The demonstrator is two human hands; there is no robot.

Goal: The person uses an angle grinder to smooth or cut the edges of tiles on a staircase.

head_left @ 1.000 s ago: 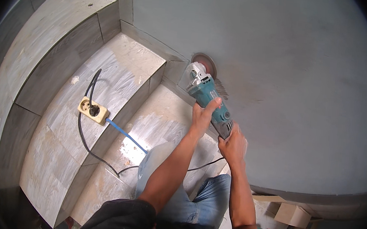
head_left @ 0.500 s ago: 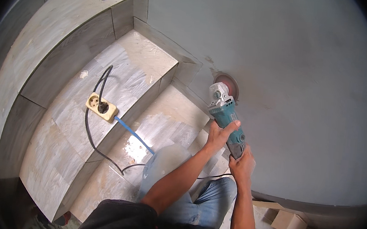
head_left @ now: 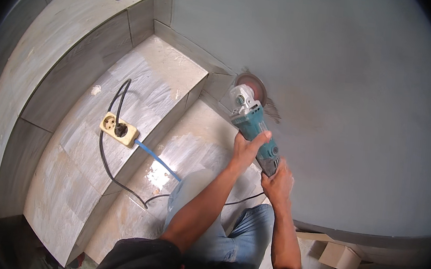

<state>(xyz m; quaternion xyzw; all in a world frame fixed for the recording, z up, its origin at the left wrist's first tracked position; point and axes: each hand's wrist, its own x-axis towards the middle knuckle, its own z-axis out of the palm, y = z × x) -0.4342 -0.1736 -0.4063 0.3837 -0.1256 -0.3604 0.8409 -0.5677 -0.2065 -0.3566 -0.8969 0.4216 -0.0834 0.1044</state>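
Head view: had left hand (head_left: 246, 150) wrapped round the mid-body of the angle grinder (head_left: 253, 122), thumb across the top, other fingers mostly hidden. Had right hand (head_left: 278, 184) curled round the dark tail (head_left: 268, 165). Pointed disc (head_left: 257, 86) up-left, long axis on a diagonal down-right to the tail. Gripped body between left thumb and fingers, silver gearhead (head_left: 242, 98) and disc clear beyond. Had disc at grey wall (head_left: 359, 148) by dark scuffs (head_left: 274, 112); couldn't tell contact. Saw power strip (head_left: 130, 135) well left on tiled step (head_left: 78, 157).

Dusty tiled steps (head_left: 69, 172) beside a grey wall (head_left: 371, 129), glare (head_left: 158, 177) on one tread (head_left: 196, 143)
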